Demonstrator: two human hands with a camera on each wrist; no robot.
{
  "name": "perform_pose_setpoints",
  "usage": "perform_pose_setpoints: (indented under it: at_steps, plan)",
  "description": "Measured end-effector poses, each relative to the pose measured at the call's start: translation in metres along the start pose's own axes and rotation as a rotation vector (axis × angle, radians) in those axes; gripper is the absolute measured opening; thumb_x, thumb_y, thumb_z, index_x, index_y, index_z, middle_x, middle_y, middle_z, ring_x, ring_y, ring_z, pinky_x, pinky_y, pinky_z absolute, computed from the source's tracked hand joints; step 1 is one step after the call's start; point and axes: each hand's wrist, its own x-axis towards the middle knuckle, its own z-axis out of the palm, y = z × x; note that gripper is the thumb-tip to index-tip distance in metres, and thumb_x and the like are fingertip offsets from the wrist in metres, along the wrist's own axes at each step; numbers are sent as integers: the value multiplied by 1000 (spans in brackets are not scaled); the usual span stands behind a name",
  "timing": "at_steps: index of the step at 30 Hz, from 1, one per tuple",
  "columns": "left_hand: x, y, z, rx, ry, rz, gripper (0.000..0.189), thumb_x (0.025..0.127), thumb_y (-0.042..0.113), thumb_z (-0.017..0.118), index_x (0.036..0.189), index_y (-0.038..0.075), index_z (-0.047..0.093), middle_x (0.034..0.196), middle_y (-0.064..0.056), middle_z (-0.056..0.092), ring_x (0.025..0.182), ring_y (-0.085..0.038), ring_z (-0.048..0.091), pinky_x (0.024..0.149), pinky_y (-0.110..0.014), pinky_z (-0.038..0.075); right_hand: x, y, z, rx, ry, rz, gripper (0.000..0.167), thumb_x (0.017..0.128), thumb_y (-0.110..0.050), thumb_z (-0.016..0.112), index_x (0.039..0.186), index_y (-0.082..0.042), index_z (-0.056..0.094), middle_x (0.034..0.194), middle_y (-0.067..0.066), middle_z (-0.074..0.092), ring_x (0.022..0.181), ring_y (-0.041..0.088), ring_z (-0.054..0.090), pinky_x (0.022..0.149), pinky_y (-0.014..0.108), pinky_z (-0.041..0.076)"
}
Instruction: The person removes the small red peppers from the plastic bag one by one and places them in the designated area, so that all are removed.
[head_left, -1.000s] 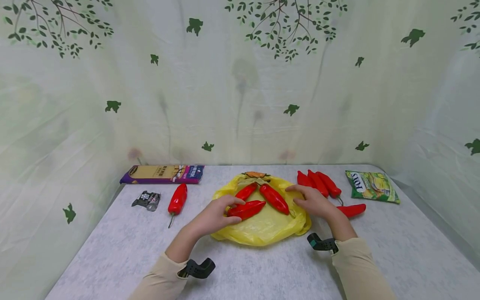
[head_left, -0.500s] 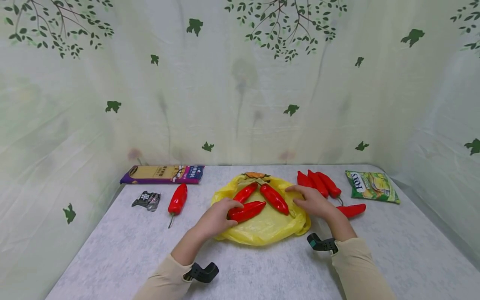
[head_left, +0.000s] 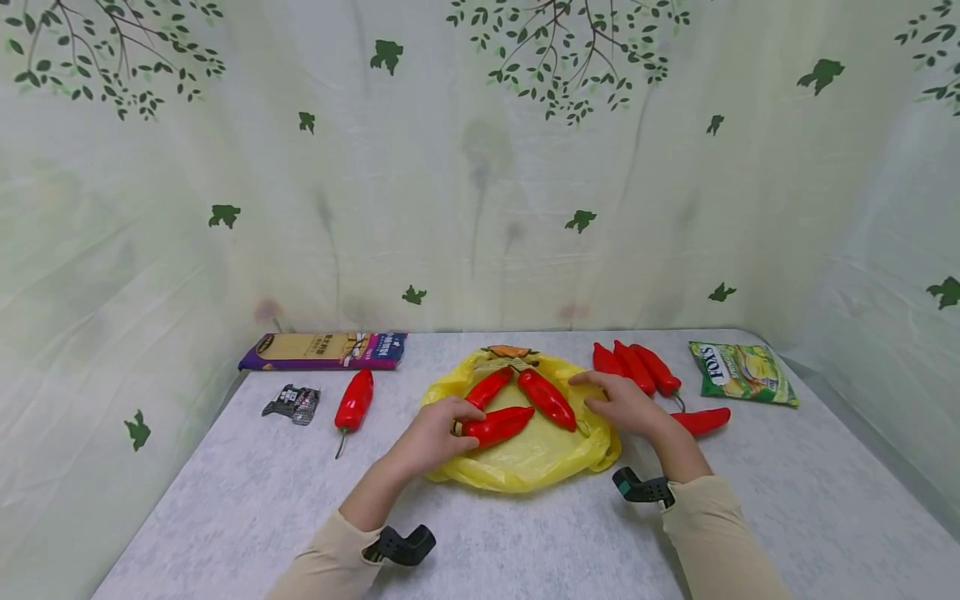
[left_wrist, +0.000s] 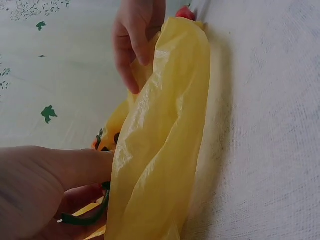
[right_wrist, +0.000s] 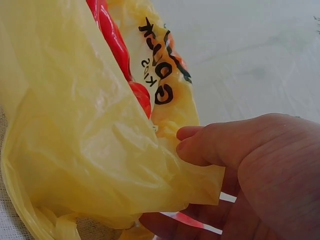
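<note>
A yellow plastic bag (head_left: pixel 517 471) lies spread on the table with its mouth turned up. Several red peppers are in it. The left hand (head_left: pixel 433 435) reaches over the bag's left rim and holds one red pepper (head_left: pixel 501 427) by its stem end. In the left wrist view the pepper's green stem (left_wrist: pixel 90 215) sticks out between the fingers. Two more peppers, the left one (head_left: pixel 489 387) and the right one (head_left: pixel 547 398), lie behind it. The right hand (head_left: pixel 626 404) pinches the bag's right rim, thumb inside and fingers outside in the right wrist view.
Outside the bag, one red pepper (head_left: pixel 354 402) lies left, several red peppers (head_left: pixel 633 367) right, and another pepper (head_left: pixel 703 421) beside the right wrist. A purple and tan packet (head_left: pixel 322 351), a small black wrapper (head_left: pixel 292 403) and a green FOX'S bag (head_left: pixel 744 373) lie farther out.
The left hand first shifted a little right, from an open curve at the bag's left side onto the pepper. The held pepper has slid slightly right. The right hand stays in place.
</note>
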Motion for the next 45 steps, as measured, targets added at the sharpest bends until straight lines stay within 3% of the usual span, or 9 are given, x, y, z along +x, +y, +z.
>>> perform_pose_setpoints:
  at_steps: [6, 12, 20, 28, 34, 45]
  plan:
    - [-1, 2, -4, -91, 47, -27, 26, 88, 13, 75, 114, 17, 75, 118, -2, 69, 111, -22, 60, 98, -44, 56, 1, 0, 0, 0, 0, -2, 41, 95, -14, 61, 135, -18, 61, 143, 13, 57, 125, 32, 53, 102, 49, 53]
    - [-2, 7, -12, -168, 80, -65, 24, 88, 14, 75, 112, 20, 76, 112, 1, 72, 109, -22, 62, 93, -38, 58, 1, 0, 1, -3, 0, -1, 41, 95, -14, 62, 135, -19, 61, 143, 13, 56, 126, 32, 52, 103, 50, 53]
    - [-4, 9, -23, -327, 102, -168, 24, 88, 16, 76, 111, 22, 76, 121, -3, 67, 113, -25, 60, 85, -33, 61, 1, 1, 1, -4, 0, -6, 40, 95, -14, 61, 135, -18, 61, 143, 12, 57, 127, 32, 53, 102, 50, 53]
    - [-6, 9, -35, -432, 144, -174, 26, 89, 19, 74, 115, 17, 74, 123, -5, 68, 112, -26, 60, 89, -34, 59, 0, 0, 1, -6, -3, -20, 40, 95, -13, 61, 135, -17, 61, 143, 13, 57, 126, 33, 53, 102, 50, 53]
    - [-8, 8, -47, -450, 174, -210, 31, 89, 22, 75, 120, 19, 71, 125, -7, 67, 116, -28, 59, 94, -39, 58, 0, -1, 2, -7, -7, -8, 40, 95, -14, 62, 135, -18, 61, 143, 13, 57, 125, 33, 53, 102, 50, 53]
    - [-14, 4, -68, -458, 261, -176, 34, 90, 25, 74, 123, 19, 69, 128, -5, 66, 122, -25, 57, 99, -43, 55, -2, -3, 0, -6, -6, -15, 39, 95, -13, 61, 134, -16, 62, 142, 14, 57, 124, 32, 53, 102, 50, 53]
